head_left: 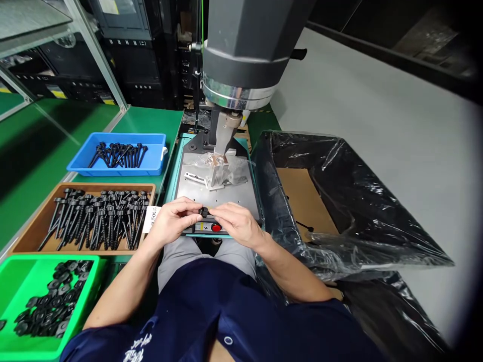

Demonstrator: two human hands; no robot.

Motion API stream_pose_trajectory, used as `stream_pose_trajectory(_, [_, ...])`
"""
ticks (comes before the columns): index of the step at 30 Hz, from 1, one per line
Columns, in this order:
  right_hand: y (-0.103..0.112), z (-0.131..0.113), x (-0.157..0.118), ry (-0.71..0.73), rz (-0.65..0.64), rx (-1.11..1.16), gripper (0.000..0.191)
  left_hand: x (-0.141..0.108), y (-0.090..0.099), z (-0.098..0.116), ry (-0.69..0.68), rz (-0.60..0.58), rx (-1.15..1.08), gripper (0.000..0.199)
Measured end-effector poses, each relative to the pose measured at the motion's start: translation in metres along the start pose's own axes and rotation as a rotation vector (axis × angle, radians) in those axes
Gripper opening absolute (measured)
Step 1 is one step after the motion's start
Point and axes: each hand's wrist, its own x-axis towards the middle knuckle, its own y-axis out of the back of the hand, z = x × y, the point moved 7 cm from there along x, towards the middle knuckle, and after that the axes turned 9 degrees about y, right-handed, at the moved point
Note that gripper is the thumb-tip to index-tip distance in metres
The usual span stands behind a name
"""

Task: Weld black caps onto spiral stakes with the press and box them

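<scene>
Two bare hands meet low over the machine's near edge. Left hand (173, 218) pinches a small black part (204, 211) between thumb and fingers; right hand (239, 222) grips its other end with the fingertips. Part sits just above a red button (216, 228). Beyond: metal plate (236, 197), with the machine head (241, 55) overhead. To the left, blue tray (116, 172) and brown tray (75, 186) of black stemmed pieces; nearer, green bin (18, 281) of black discs. Right side: box lined with black plastic (362, 211), few dark pieces on its cardboard floor.
</scene>
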Motion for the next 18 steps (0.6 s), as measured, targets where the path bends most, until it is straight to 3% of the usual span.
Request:
stream_pose_trajectory(6, [-0.002,0.009,-0.001,-0.103,0.022,0.176,0.023,0.004,0.0,-0.002,-0.014,-0.02,-0.051,0.025])
stream_pose_trajectory(12, [-0.008,0.023,-0.007,-0.282,-0.036,0.348,0.022,0.01,-0.005,-0.002,-0.04,-0.108,-0.019,0.021])
stream_pose_trajectory(18, [-0.024,0.042,-0.023,-0.472,0.067,0.534,0.023,0.022,-0.011,-0.015,-0.028,-0.107,-0.017,0.022])
